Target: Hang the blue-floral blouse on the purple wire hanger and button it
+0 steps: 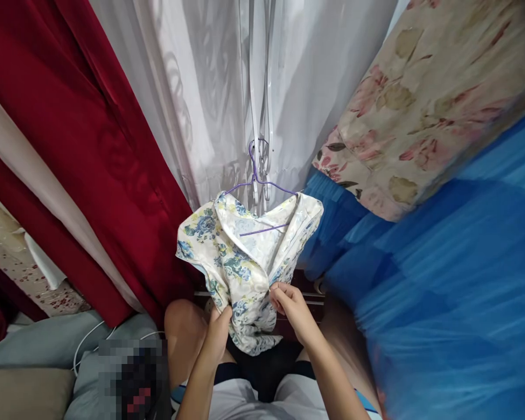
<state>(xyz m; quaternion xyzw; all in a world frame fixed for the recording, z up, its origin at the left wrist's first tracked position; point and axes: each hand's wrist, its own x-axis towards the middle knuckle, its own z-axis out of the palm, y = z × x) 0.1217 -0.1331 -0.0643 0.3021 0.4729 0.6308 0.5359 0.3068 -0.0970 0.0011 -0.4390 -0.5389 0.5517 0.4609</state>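
A white blouse (240, 265) with blue and yellow flowers hangs on a purple wire hanger (254, 179), its V-neck facing me. The hanger's hook is up by a white metal rack (254, 105). My left hand (220, 324) is closed on the blouse's lower left side, thumb showing and the other fingers behind the cloth. At the bottom of the neckline, the fingers of my right hand (284, 296) pinch the front edge of the blouse. Whether a button sits under those fingers is hidden.
White curtains (201, 87) hang behind the rack. Red drapes (105, 134) are on the left, above grey cushions (39, 341) and a white cable (82, 344). On the right hang a floral cloth (402, 128) and blue tulle (455, 280). My bare knees flank the blouse.
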